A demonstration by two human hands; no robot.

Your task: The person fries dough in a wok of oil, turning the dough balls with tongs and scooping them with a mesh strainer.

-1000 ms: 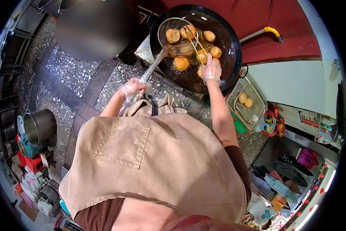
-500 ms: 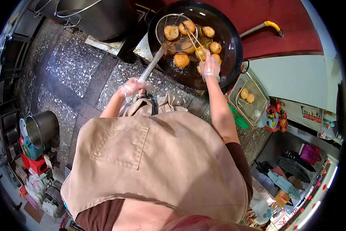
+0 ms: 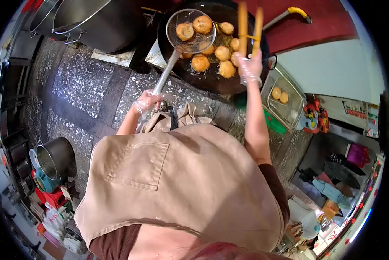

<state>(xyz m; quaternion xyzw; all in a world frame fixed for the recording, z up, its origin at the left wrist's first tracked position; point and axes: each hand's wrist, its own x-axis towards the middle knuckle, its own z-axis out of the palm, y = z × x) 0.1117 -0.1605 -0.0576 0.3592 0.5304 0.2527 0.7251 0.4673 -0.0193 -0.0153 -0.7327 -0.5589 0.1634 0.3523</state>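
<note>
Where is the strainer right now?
Head view, top centre: the strainer is over the left part of the wok, two browned rounds in it, its handle in the left hand.

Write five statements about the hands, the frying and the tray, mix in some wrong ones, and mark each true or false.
1. Clear gloves cover the left hand and right hand. True.
2. The right hand grips a ladle. False: it grips chopsticks.
3. The left hand holds the strainer by its handle. True.
4. The tray holds five balls. False: the tray holds two balls.
5. The strainer's bowl is over the wok. True.
</note>
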